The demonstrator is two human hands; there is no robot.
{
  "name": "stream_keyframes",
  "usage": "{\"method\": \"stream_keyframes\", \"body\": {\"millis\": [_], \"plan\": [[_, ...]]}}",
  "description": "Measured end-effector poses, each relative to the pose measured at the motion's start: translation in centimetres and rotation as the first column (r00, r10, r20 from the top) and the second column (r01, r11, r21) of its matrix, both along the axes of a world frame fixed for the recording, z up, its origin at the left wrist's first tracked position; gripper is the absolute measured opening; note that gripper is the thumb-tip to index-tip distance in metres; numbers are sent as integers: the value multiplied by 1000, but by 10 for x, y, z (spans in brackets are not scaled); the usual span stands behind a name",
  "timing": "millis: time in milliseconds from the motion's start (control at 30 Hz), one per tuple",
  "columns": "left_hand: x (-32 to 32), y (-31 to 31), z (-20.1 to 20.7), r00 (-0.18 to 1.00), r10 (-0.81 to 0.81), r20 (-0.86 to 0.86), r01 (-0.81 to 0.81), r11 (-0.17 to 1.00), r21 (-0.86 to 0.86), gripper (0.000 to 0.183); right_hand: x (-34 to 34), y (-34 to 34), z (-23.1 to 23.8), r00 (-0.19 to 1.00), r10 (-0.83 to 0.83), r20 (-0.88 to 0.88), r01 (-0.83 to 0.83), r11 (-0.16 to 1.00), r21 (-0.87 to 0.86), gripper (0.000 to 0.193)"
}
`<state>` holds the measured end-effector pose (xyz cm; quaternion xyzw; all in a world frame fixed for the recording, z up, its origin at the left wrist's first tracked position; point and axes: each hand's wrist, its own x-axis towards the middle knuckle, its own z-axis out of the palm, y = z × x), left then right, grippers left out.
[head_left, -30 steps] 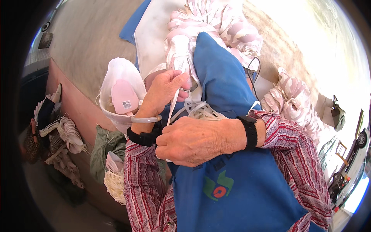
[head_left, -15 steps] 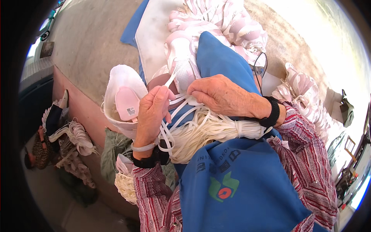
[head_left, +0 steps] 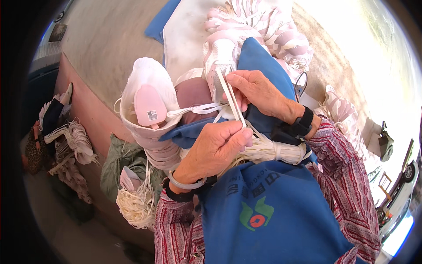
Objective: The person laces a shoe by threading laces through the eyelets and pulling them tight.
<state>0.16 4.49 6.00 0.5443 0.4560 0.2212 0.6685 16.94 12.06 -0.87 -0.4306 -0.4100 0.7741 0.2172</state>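
A white shoelace (head_left: pixel 236 109) stretches between my two hands, its far part running up to the front of a pink and white shoe upper (head_left: pixel 220 55). My left hand (head_left: pixel 214 148) pinches the lace between thumb and fingers, low over my lap. Farther off and to the right, my right hand (head_left: pixel 259 94) has its fingers curled round the lace close to the upper. Under and beside my hands lies a tied bundle of white laces (head_left: pixel 283 151). More lace strands (head_left: pixel 198 108) trail left, across a mauve-brown surface.
At left stands a nested stack of uppers (head_left: pixel 151 152) with a pink tongue-like piece (head_left: pixel 149 103). Many uppers (head_left: pixel 285 42) are bunched ahead. A blue apron (head_left: pixel 268 207) covers my lap. Laces (head_left: pixel 138 211) hang lower left; another person (head_left: pixel 36 147) sits at far left.
My left hand has moved right and nearer me, drawing the lace out. My right hand has moved slightly away and right. The view has shifted slightly.
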Motion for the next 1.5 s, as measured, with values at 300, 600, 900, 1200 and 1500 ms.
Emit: {"method": "stream_keyframes", "body": {"millis": [300,600,900,1200,1500], "plan": [[-49,-10,17,985,140,103,-90,919,-385,32,-9,5,-5,874,-309,-375,41,815,-578,24],[-109,-31,2,786,494,371,-493,863,-105,39,20,4,7,983,-75,-165,7,926,-377,21],[-182,-36,32,-147,819,555,-977,-32,-211,25,105,7,-10,959,-280,-33,265,936,-232,23],[-306,-73,59,-165,630,759,-966,52,-253,21,134,10,-29,946,-53,319,127,969,-214,25],[-117,26,16,591,799,110,-802,569,180,21,149,21,-76,403,-337,851,-450,737,505,27]]}}
